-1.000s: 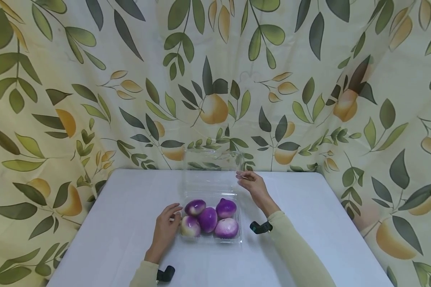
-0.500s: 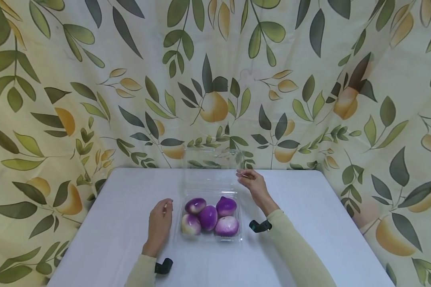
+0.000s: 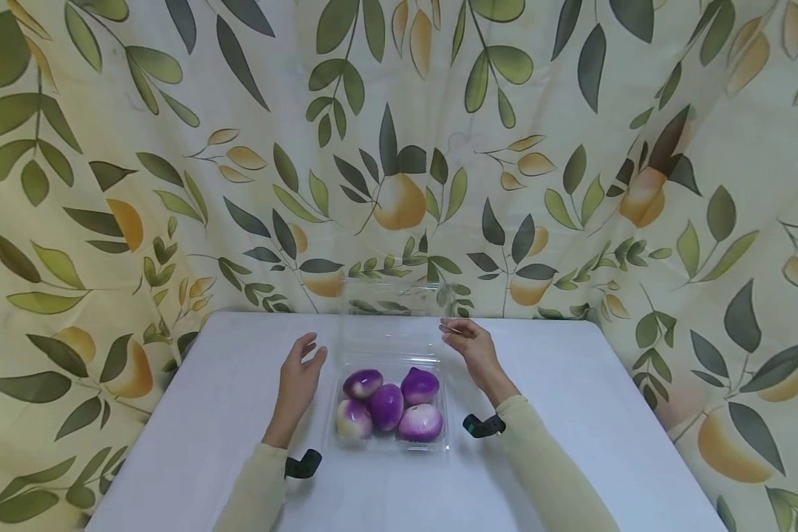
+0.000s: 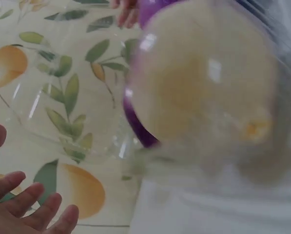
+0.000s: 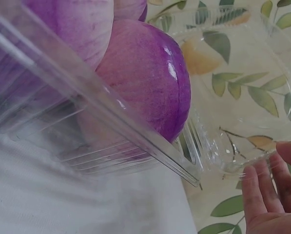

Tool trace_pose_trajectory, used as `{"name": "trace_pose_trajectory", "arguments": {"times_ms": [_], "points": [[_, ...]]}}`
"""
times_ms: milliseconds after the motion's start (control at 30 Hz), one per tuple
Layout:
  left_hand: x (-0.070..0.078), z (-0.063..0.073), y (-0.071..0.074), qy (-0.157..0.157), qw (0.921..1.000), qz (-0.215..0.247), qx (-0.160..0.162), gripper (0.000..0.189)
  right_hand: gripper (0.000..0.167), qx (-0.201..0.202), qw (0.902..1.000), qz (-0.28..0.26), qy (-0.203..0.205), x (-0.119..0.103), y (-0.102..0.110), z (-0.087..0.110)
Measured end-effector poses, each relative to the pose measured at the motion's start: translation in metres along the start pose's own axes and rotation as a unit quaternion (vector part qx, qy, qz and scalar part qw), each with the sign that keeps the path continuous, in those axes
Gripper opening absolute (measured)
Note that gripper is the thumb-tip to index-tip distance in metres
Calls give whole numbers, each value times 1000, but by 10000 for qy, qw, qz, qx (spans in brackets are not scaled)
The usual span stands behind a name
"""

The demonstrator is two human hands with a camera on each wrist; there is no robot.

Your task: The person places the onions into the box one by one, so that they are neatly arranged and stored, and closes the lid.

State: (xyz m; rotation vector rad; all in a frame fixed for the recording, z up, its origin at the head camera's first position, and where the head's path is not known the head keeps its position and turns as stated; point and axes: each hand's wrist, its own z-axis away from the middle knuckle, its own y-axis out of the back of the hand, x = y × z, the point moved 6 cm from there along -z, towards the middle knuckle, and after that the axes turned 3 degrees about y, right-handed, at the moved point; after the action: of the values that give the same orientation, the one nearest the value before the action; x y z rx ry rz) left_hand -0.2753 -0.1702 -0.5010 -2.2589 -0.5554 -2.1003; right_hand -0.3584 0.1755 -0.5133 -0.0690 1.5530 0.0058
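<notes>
A clear plastic clamshell box [image 3: 445, 425] lies on the white table, with several purple onions [image 3: 386, 407] inside. Its transparent lid [image 3: 389, 338] is raised at the far side, tilted back. My right hand [image 3: 473, 353] holds the lid's right edge, thumb and fingers on either side of the rim [image 5: 233, 171] in the right wrist view. My left hand [image 3: 298, 383] hovers left of the box, fingers apart, holding nothing. In the left wrist view the left fingers [image 4: 40, 207] are spread near the lid, and a pale onion [image 4: 199, 73] looms close.
The white table [image 3: 226, 414] runs back to a leaf-and-fruit patterned curtain [image 3: 399, 148], which encloses the back and both sides. Dark wrist cameras are strapped to both wrists. The raised lid overlaps the curtain in the head view.
My left hand has drawn away from the box's left side, then moved forward toward the lid with its fingers spreading. The right hand stays at the lid's edge. The onions have not moved.
</notes>
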Motion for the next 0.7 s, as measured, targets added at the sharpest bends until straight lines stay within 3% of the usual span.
{"name": "trace_pose_trajectory", "arguments": {"times_ms": [300,400,600,700], "points": [[41,-26,-15,-171,9985,516,-64,50,24,59,9991,-383,148,-2,-2,3],[48,-34,-17,-197,9972,727,-11,53,24,-20,9985,-510,175,-3,-3,3],[58,-43,-25,-262,9949,919,-315,59,21,39,9985,-513,173,-1,-2,4],[65,-47,-29,-349,9943,956,-310,58,21,82,9988,-462,157,0,1,5]]}}
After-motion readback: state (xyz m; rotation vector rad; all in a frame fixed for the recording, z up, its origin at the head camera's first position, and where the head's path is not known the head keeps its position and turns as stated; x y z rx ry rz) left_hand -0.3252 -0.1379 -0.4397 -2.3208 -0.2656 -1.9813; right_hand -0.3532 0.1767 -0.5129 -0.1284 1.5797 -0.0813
